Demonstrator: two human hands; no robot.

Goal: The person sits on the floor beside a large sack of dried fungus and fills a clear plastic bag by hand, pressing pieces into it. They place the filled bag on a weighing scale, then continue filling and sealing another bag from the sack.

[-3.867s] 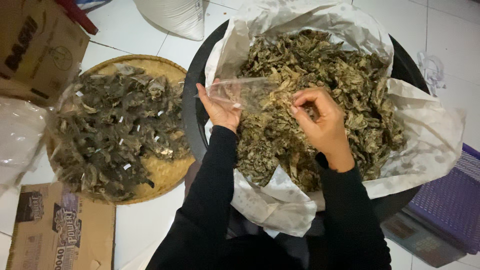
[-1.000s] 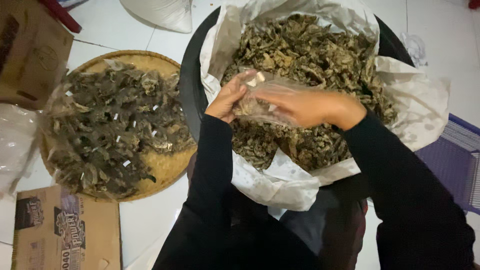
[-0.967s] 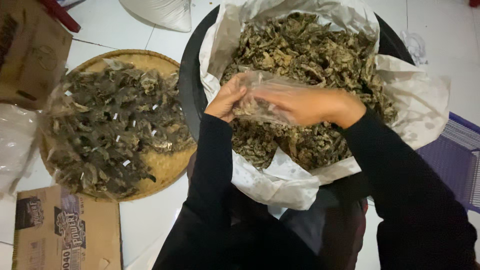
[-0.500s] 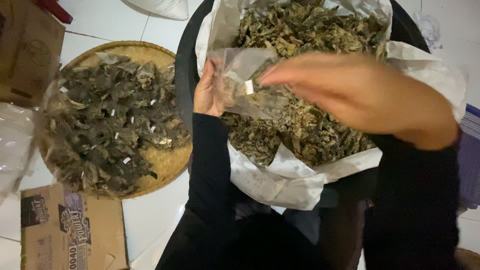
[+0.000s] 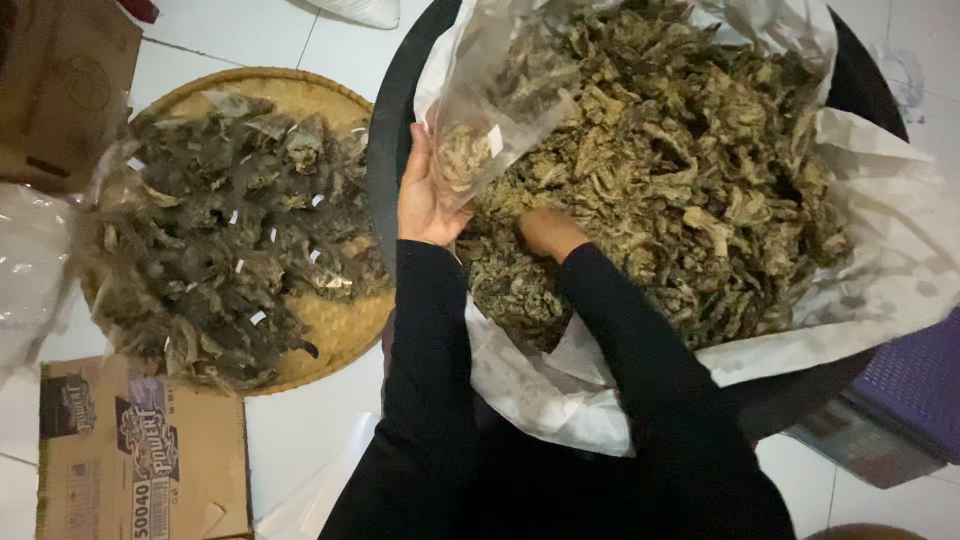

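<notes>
Over black tub: left hand [image 5: 428, 195] grips crinkly clear bag [image 5: 500, 95]; right hand [image 5: 548, 232] buried in dried leaves [image 5: 690, 170], grip unclear.

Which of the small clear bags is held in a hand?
The one the left hand holds up over the lined tub; the others lie on the woven tray.

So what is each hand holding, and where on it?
The left hand holds a clear plastic bag by its lower edge. The right hand is dug into the dried leaves; grip unclear.
</notes>
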